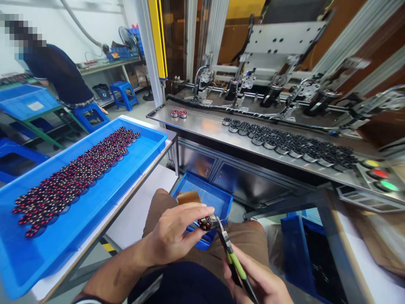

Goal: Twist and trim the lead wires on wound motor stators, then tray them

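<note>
The small wound coil part — dark with copper-red windings — sits low in the middle of the view, above the person's lap, pinched between the fingertips of the left hand. That grip is closed on it, thumb below and fingers curled over the top. The right hand is wrapped shut around the green-and-black handles of a pair of pliers, whose metal nose touches the right side of the part. Just behind the hands a small blue bin sits low by the knees, with a brownish piece in it.

To the left, a large blue tray rests tilted on a white surface and carries a long band of similar red-wound parts. Across the aisle a steel surface holds a row of dark ring-shaped parts and two red ones — behind them stand machine fixtures. At far right are yellow, red and green buttons. A person in dark clothes bends over at upper left.
</note>
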A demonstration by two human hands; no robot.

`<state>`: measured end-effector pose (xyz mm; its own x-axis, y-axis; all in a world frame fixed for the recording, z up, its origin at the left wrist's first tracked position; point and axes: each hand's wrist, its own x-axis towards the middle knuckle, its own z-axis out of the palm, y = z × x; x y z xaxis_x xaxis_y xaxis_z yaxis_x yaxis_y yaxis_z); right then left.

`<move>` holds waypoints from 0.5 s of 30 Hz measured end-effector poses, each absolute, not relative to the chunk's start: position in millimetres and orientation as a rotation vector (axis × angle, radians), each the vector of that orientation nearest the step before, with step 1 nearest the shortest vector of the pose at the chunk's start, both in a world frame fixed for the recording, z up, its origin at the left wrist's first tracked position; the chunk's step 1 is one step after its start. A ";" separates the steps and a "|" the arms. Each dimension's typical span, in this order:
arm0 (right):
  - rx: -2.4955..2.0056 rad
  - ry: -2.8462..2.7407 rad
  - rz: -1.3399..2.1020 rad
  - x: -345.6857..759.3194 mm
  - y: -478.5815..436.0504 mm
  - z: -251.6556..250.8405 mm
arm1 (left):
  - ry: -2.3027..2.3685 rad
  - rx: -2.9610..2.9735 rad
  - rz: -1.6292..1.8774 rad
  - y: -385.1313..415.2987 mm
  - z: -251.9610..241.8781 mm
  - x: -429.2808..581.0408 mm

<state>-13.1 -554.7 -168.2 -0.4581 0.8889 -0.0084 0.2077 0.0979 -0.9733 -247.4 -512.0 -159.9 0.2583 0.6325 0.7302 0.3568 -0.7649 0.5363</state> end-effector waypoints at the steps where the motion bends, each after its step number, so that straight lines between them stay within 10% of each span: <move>1: -1.112 -1.789 1.336 -12.5 -553.7 -168.3 | 0.928 2.289 1.506 -511.7 -160.4 -247.2; 15: -1.219 -1.679 1.305 6.5 -548.6 -184.3 | 1.008 2.484 1.554 -509.2 -168.3 -249.5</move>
